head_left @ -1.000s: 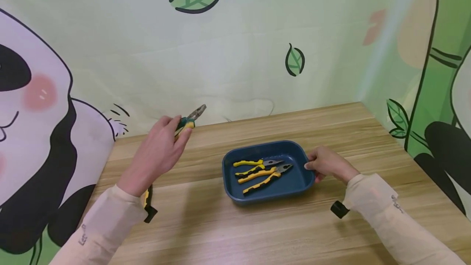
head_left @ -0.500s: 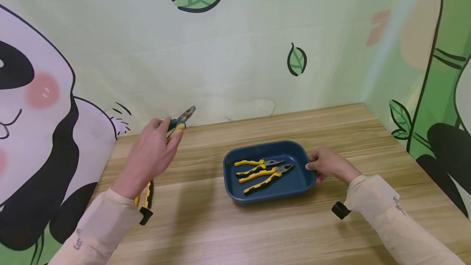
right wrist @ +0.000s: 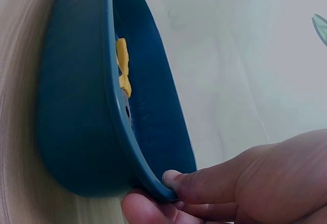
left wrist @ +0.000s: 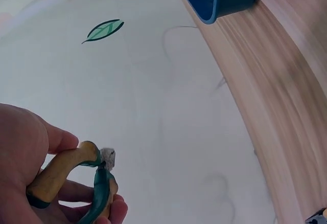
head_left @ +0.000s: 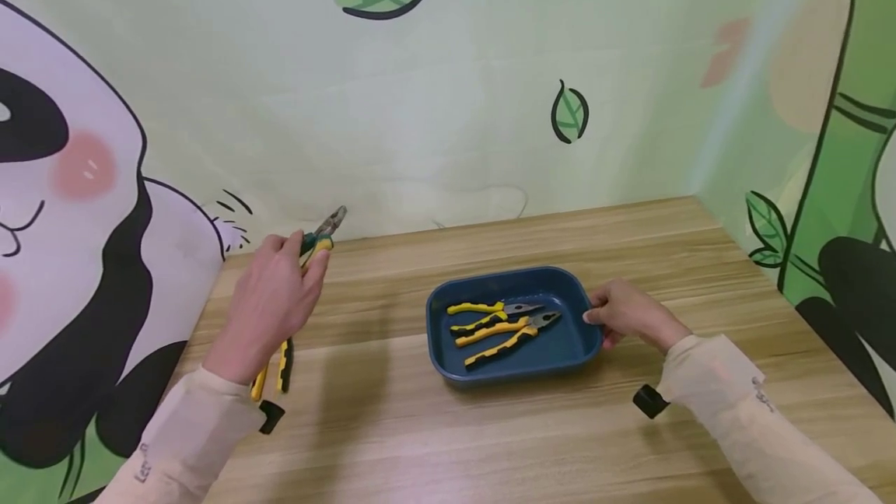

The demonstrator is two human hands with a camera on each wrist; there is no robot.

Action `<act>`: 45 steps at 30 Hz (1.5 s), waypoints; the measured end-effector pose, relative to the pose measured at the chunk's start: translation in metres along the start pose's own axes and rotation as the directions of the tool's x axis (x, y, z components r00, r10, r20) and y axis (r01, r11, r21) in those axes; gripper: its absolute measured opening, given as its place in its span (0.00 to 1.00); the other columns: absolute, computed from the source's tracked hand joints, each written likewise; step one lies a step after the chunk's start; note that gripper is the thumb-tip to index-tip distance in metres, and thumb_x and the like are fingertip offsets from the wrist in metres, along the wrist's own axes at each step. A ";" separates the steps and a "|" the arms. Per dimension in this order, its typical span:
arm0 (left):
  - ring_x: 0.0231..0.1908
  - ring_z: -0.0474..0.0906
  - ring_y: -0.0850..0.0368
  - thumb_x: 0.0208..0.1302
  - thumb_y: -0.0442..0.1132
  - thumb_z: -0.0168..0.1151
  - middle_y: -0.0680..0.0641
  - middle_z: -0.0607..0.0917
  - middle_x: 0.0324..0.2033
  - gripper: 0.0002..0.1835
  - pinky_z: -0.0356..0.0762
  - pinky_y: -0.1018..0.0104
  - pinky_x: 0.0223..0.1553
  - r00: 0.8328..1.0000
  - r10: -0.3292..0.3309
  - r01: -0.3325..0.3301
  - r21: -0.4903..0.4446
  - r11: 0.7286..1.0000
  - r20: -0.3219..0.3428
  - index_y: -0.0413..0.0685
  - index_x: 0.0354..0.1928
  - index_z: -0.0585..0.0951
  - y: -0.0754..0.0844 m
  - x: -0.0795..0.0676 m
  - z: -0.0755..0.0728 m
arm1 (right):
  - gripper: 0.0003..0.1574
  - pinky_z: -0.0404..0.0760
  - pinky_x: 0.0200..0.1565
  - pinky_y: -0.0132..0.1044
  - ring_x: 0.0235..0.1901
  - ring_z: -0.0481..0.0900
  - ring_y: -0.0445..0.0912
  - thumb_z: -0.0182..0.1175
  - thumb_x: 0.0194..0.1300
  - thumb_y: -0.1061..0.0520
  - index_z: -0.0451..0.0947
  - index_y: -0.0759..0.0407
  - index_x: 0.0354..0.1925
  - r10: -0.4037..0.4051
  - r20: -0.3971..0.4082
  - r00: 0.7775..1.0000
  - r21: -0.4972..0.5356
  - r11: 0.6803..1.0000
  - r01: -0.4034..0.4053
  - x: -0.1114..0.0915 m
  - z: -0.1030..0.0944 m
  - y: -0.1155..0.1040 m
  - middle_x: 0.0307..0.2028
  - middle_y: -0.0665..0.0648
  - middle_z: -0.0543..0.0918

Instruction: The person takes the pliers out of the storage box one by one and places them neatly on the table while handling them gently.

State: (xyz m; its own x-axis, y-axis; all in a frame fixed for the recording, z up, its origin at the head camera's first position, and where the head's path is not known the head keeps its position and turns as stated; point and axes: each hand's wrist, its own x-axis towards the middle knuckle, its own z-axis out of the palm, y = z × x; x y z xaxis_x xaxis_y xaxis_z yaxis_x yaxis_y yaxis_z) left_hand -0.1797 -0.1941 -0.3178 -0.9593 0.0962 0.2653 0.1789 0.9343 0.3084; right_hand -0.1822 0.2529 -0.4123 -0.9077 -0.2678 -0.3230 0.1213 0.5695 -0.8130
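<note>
The combination pliers [head_left: 323,235] have been carried leftward over the last second, farther from the blue tray [head_left: 556,354], and more of the black-and-yellow handles [head_left: 285,368] of another tool has been uncovered beneath the left wrist. By this move, the gap to the tray is widened; the held pair is judged to be kept outside it for now, and the two pairs inside are left undisturbed.

The combination pliers are held raised above the back left of the wooden table [head_left: 420,442], clamped between the thumb and curled fingers of the left hand [head_left: 269,294]. The tray's right end is pinched by the right hand [head_left: 630,316], with the thumb laid over the rim and the fingers outside.

The held tool is finished in green and dull yellow; its handles are spread, and its blunt metal head is mottled, as if worn. In the tray, yellow-and-black long-nose pliers [head_left: 499,308] are laid just beside a broader-nosed pair [head_left: 528,328], heads pointed rightward.
</note>
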 end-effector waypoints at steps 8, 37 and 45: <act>0.48 0.75 0.28 0.82 0.51 0.46 0.22 0.72 0.57 0.34 0.78 0.35 0.42 0.997 -0.073 0.074 0.010 0.997 -0.028 0.23 0.68 0.68 -0.008 -0.003 0.001 | 0.10 0.85 0.27 0.36 0.19 0.82 0.44 0.57 0.72 0.71 0.78 0.82 0.46 0.009 -0.006 1.000 0.004 1.000 -0.009 -0.002 -0.001 -0.001 0.27 0.61 0.86; 0.56 0.70 0.24 0.81 0.51 0.46 0.20 0.70 0.58 0.35 0.72 0.26 0.50 0.986 -0.158 0.161 0.046 0.986 -0.057 0.19 0.65 0.68 -0.052 -0.013 -0.004 | 0.09 0.84 0.26 0.35 0.19 0.81 0.43 0.56 0.72 0.72 0.78 0.81 0.45 0.024 -0.008 1.000 0.012 1.000 -0.024 0.000 0.000 -0.001 0.27 0.61 0.85; 0.50 0.72 0.24 0.81 0.51 0.46 0.21 0.72 0.54 0.35 0.73 0.28 0.43 0.980 -0.175 0.180 0.052 0.982 -0.093 0.18 0.65 0.69 -0.060 -0.017 -0.007 | 0.10 0.84 0.27 0.36 0.19 0.82 0.44 0.56 0.72 0.71 0.78 0.81 0.46 0.021 -0.006 1.000 0.009 1.000 -0.020 0.001 0.000 0.000 0.26 0.61 0.85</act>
State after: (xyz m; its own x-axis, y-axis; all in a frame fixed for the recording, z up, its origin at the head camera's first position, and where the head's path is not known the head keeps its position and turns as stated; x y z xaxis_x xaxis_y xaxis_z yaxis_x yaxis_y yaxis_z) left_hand -0.1728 -0.2543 -0.3340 -0.9512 -0.1014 0.2914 -0.0087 0.9529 0.3031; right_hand -0.1829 0.2525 -0.4129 -0.9074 -0.2515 -0.3368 0.1434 0.5681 -0.8104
